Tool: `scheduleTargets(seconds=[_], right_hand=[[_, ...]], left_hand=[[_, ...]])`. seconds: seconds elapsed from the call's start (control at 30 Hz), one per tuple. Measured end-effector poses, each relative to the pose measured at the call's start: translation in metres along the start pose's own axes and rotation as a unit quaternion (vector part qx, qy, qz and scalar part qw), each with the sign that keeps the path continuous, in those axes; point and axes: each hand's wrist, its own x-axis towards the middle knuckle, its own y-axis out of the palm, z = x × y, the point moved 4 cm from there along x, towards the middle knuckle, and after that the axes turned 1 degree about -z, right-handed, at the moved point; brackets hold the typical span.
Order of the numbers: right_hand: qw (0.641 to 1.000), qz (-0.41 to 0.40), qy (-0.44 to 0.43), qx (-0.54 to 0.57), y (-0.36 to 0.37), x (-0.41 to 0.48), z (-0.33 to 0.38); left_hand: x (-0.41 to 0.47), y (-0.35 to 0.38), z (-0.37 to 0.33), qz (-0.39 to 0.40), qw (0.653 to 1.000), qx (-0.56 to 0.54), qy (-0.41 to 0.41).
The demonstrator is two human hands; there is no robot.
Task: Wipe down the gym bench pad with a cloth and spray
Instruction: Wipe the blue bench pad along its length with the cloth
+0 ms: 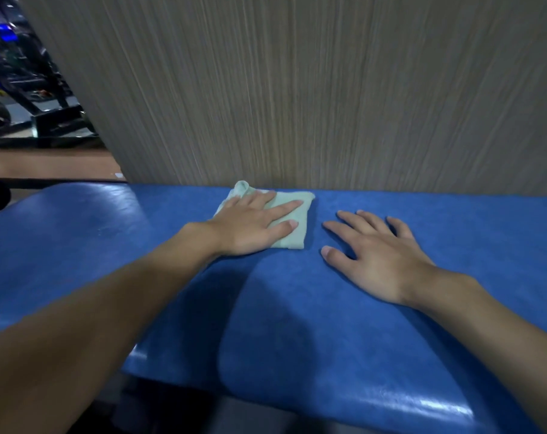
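Left hand (pixel 250 225) flat on cloth (pixel 292 228); right hand (pixel 375 255) splayed on pad (pixel 297 324).

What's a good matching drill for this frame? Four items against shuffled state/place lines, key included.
Items
1. left hand
2. right hand
3. cloth
4. bench pad

States
A. blue, with glossy highlights at the near edge
B. lies flat on top of the cloth
C. pale green, folded, close to the wall panel
D. lies flat on the bare bench pad, fingers spread, holding nothing

Pairs: 1-B, 2-D, 3-C, 4-A
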Motion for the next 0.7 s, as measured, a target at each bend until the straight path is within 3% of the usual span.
scheduleTargets(seconds=[0.17, 0.37, 0.7], right_hand=[[1.0, 0.001, -0.001, -0.005, -0.001, 0.0, 0.001], [1.0, 0.008, 0.002, -0.029, -0.012, 0.0, 0.006], [1.0, 0.005, -0.007, -0.018, 0.001, 0.011, 0.009]], left_hand=[[-0.094, 0.003, -0.026, 0.013, 0.999, -0.001, 0.051], [-0.169, 0.003, -0.038, -0.036, 0.996, -0.009, 0.082], [-0.044, 0.002, 0.002, 0.012, 1.0, -0.011, 0.027]])
